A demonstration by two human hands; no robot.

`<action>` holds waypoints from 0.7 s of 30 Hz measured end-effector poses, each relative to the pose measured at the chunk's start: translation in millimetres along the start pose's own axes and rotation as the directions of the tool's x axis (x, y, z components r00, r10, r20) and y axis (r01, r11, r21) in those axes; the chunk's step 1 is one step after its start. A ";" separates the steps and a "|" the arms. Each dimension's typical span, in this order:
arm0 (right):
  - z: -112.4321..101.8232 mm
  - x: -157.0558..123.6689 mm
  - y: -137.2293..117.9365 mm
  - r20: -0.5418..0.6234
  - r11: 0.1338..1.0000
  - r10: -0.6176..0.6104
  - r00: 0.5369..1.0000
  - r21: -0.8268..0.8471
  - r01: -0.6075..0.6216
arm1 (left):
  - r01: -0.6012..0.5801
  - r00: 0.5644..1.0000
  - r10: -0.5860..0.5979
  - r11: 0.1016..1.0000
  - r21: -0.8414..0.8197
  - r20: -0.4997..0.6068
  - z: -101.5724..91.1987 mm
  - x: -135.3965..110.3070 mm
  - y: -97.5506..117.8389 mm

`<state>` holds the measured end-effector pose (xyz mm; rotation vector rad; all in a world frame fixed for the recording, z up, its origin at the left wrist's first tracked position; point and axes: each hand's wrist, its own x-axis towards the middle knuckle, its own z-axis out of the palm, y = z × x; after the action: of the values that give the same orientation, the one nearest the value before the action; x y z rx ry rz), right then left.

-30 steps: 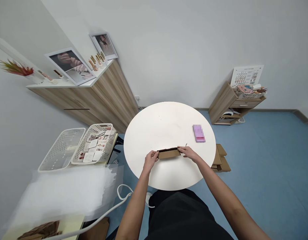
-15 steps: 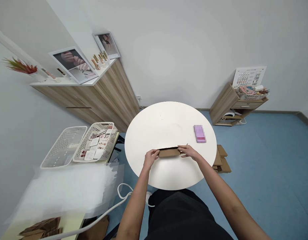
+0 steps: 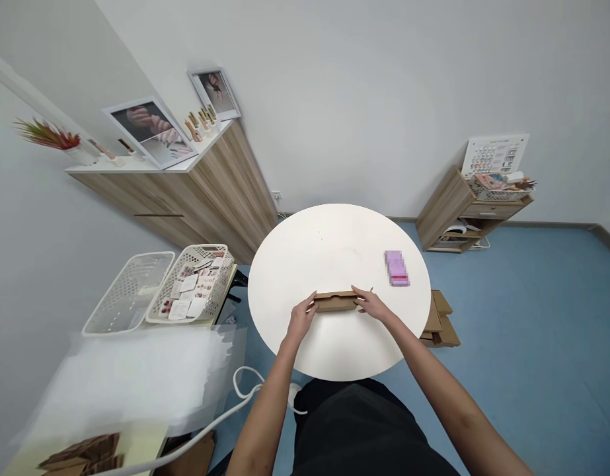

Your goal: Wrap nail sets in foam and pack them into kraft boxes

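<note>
A small brown cardboard box (image 3: 335,301) lies on the round white table (image 3: 334,244), near its front edge. My left hand (image 3: 301,318) grips the box's left end with curled fingers. My right hand (image 3: 368,303) presses on its right end, fingers over the top. The box's lid lies flat and closed. A pink rectangular object (image 3: 396,268) rests on the table to the right, apart from both hands.
Two white baskets (image 3: 156,291) stand at left, one with several cards in it. Folded cardboard (image 3: 438,320) lies on the blue floor right of the table. A wooden cabinet (image 3: 205,178) stands at the back left, a small shelf unit (image 3: 463,205) at the back right.
The box's raised lid has come down flat between my hands. Both hands stayed at its two ends.
</note>
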<state>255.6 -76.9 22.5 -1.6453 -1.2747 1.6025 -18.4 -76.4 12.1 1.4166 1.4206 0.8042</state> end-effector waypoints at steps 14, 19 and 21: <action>46.1 -16.0 22.5 -0.137 0.649 -0.299 0.944 -0.755 0.096 | -0.277 0.958 0.284 0.898 0.342 0.029 23.3 -20.5 -37.7; 52.5 -20.4 11.6 -0.179 0.631 -0.276 0.944 -0.775 0.038 | -0.205 0.979 0.203 0.969 0.135 0.026 22.1 -31.2 -28.8; 51.8 -30.9 13.9 -0.207 0.620 -0.284 0.936 -0.784 0.015 | -0.073 0.997 0.073 0.997 0.001 0.031 24.1 -37.3 -19.9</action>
<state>214.1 -122.4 16.2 -2.0776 -2.0190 0.6102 -7.4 -119.2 -8.4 1.4837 1.3526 0.8239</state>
